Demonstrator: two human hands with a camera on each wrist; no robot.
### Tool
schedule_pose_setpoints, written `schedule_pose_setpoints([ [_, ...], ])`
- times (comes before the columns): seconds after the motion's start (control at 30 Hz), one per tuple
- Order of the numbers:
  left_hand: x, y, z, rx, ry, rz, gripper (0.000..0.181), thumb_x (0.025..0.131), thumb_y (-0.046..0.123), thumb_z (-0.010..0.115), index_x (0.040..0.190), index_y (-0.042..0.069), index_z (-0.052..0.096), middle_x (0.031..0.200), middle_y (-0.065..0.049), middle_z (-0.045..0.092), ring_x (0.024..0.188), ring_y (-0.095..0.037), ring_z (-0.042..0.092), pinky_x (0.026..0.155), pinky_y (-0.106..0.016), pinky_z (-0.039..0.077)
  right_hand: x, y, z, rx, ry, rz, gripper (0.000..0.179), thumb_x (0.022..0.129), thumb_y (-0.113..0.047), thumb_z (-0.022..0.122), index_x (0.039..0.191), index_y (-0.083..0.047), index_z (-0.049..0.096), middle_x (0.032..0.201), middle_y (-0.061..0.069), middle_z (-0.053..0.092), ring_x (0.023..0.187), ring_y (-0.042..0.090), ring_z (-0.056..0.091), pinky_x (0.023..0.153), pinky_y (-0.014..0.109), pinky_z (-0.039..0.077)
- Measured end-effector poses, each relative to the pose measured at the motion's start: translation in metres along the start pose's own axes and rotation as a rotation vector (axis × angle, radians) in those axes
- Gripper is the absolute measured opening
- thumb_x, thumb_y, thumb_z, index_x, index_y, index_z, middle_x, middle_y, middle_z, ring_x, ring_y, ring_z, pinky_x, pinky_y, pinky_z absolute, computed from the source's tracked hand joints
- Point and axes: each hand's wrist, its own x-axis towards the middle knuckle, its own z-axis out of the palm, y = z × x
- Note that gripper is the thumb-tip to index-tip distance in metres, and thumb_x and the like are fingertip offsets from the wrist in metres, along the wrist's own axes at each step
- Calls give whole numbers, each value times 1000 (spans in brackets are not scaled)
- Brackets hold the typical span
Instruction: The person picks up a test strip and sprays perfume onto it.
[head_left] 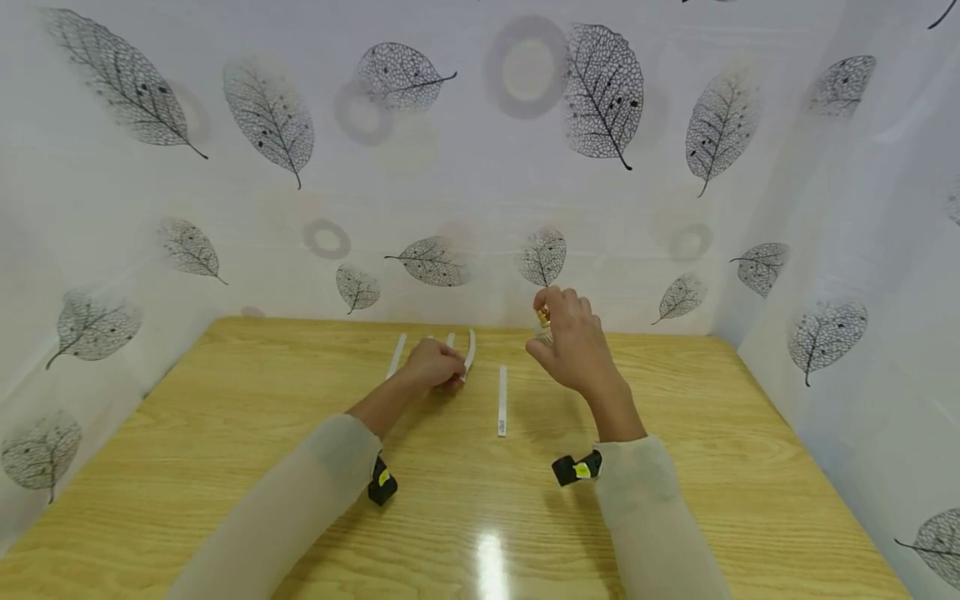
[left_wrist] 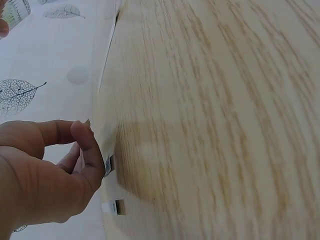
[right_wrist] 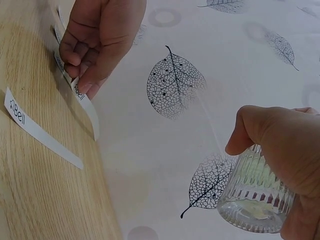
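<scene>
A thin white paper test strip [head_left: 471,348] is pinched at its near end between the thumb and fingers of my left hand [head_left: 435,364]. In the right wrist view this strip [right_wrist: 90,112] bends and shows printed letters beside the thumb. My right hand [head_left: 572,337] is raised to the right of it, gripping a ribbed clear glass perfume bottle [right_wrist: 257,195] with a gold top [head_left: 543,317]. Fingers cover much of the bottle; clear liquid shows low in it. Between the hands, another white strip [head_left: 502,400] lies on the table, its printed end toward me.
More white strips, one of them a strip [head_left: 397,354] at the left, lie side by side behind and beside my left hand on the wooden table [head_left: 225,467]. A pale curtain [head_left: 465,167] with leaf prints hangs along the back and both sides.
</scene>
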Motion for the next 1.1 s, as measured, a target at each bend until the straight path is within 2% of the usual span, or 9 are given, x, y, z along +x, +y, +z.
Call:
schedule_pose_setpoints([
  [0.13,-2,2,-1,38,-9,-6,23,91,-6,68,113,-10,70,102,-18,69,63,-13,66,60,-23,58,0,0,-1,2,-1,2,41,86,-11,68,120,-13,44,102,11,50,89,32,44,71,46,35],
  [0.6,0,5,-2,95,10,-30,15,85,-10,72,100,-11,72,81,-16,72,55,-14,64,56,-25,59,0,-2,-2,-5,-9,20,41,88,-13,67,121,-13,44,104,12,50,89,33,43,71,46,35],
  [0.83,1,7,-2,127,6,-37,16,85,-9,74,100,-11,72,81,-16,73,54,-13,65,56,-26,59,-1,0,-2,-5,-3,15,40,88,-12,67,121,-14,43,103,12,49,87,32,42,70,45,34],
  [1.1,3,7,-2,196,16,-24,12,80,-12,77,90,-9,72,78,-16,72,51,-12,64,53,-25,58,-1,1,-2,9,-4,8,41,88,-11,67,121,-14,42,104,12,49,88,33,42,70,45,34],
])
